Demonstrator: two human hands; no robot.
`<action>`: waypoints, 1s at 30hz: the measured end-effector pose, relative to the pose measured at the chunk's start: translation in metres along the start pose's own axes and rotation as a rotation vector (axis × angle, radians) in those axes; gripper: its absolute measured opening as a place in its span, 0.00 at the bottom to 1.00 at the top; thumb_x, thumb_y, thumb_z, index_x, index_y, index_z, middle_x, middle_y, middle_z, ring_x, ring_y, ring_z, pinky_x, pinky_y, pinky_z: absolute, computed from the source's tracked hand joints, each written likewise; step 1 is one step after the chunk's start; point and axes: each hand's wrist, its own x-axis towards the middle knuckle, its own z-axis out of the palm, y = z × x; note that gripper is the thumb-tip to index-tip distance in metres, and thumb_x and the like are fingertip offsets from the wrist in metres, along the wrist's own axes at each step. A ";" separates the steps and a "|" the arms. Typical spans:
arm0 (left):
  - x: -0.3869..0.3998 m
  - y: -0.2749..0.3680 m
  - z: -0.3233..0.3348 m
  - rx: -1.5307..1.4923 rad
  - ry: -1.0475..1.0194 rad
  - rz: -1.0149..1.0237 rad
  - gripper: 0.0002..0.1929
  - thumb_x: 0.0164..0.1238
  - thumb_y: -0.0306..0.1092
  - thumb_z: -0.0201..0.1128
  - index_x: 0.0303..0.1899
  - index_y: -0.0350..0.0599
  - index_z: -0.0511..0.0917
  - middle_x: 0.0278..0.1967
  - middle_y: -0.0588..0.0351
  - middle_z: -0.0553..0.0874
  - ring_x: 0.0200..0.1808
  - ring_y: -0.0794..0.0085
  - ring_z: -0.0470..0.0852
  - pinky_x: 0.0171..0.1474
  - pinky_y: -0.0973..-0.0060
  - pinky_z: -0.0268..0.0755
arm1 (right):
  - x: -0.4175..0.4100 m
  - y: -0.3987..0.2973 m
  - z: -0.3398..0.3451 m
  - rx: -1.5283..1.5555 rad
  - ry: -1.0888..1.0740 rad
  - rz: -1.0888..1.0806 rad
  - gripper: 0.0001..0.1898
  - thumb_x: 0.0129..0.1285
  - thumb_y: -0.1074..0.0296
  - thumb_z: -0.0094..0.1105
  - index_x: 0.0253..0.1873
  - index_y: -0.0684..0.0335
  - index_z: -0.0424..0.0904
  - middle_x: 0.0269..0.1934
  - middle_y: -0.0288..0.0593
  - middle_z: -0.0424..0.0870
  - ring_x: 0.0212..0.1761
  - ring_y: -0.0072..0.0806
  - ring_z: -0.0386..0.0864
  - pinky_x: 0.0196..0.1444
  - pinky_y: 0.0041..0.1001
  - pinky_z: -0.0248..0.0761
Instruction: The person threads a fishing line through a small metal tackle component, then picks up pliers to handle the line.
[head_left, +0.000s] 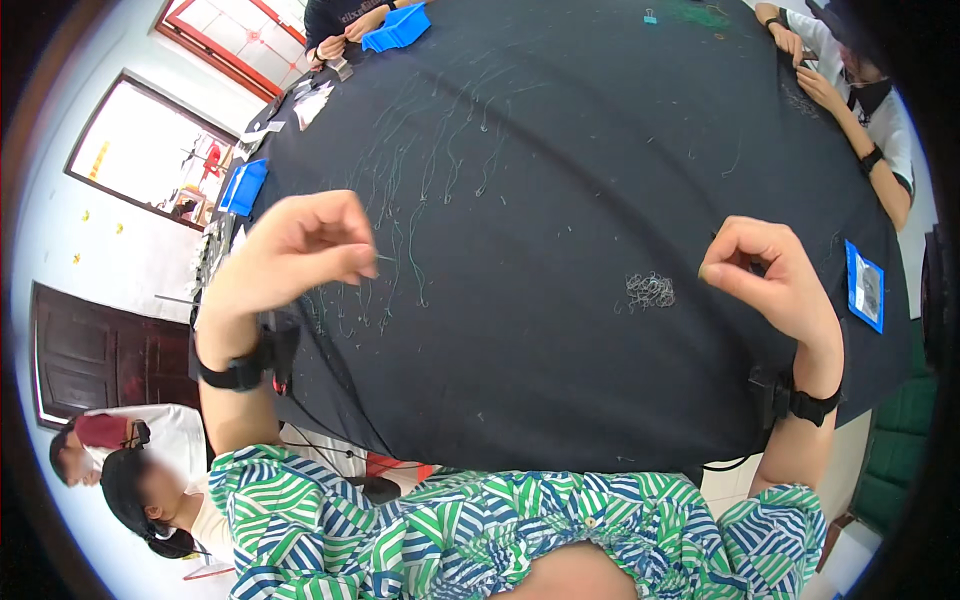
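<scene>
My left hand (315, 244) is raised over the left of the black cloth, thumb and fingers pinched on a thin strand whose short end sticks out to the right. Past it, fishing hooks tied to green lines (416, 262) lie spread on the cloth. My right hand (772, 274) hovers at the right with thumb and forefinger together; whether something fine is between the fingertips cannot be told. A small pile of loose metal fishing hooks (650, 290) lies just left of it.
A blue packet (865, 286) lies at the right edge. Blue plastic trays (244, 187) stand at the left and far side (397, 28). Co-workers' hands are at the far left and far right (814, 75). A binder clip (650, 16) and green line lie far back.
</scene>
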 end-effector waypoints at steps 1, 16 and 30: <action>0.003 -0.003 -0.016 0.031 -0.058 -0.028 0.04 0.69 0.28 0.62 0.37 0.39 0.77 0.32 0.61 0.85 0.34 0.83 0.83 0.37 0.85 0.76 | -0.001 -0.003 0.001 -0.041 -0.043 0.021 0.04 0.62 0.73 0.64 0.35 0.66 0.81 0.27 0.30 0.77 0.26 0.12 0.68 0.29 0.17 0.61; 0.211 -0.255 -0.296 0.515 1.141 -0.219 0.17 0.56 0.50 0.59 0.28 0.47 0.85 0.21 0.56 0.84 0.25 0.70 0.83 0.34 0.71 0.72 | 0.008 0.009 0.000 -0.057 0.108 0.077 0.05 0.60 0.72 0.65 0.34 0.67 0.81 0.26 0.32 0.78 0.25 0.13 0.69 0.28 0.19 0.61; 0.201 -0.274 -0.173 0.923 0.699 -0.361 0.18 0.59 0.43 0.55 0.33 0.36 0.86 0.37 0.35 0.85 0.44 0.42 0.85 0.49 0.52 0.75 | -0.002 0.035 -0.029 -0.473 0.210 0.097 0.07 0.63 0.69 0.61 0.35 0.67 0.80 0.25 0.41 0.77 0.25 0.25 0.74 0.29 0.27 0.67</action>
